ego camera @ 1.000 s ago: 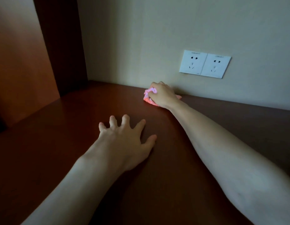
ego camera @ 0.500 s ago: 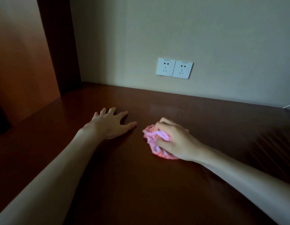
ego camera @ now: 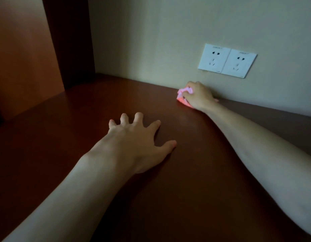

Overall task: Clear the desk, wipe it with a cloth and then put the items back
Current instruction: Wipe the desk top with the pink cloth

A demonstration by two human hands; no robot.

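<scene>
Pink cloth (ego camera: 183, 97) shows only in part: most of it is bunched under the right hand (ego camera: 199, 96), with a crumpled fold sticking out past the fingers and a thin edge peeking out on the far side by the wall (ego camera: 168, 41). Dim light makes its texture hard to read, and the fingertips curled into it cannot be made out one by one. That right hand grips the cloth with fingers curled round it and presses it on the dark reddish-brown counter (ego camera: 194, 180), right at the back edge where the counter meets the wall, below and a little left of the double white socket plate (ego camera: 227, 60). Both forearms run out of the picture at the bottom and right edges. The left hand (ego camera: 139, 142) lies palm down on the counter, fingers spread and slightly arched, tips touching the surface, holding nothing. A wooden side panel (ego camera: 24, 55) stands at the left, its lower corner lost in shadow.
</scene>
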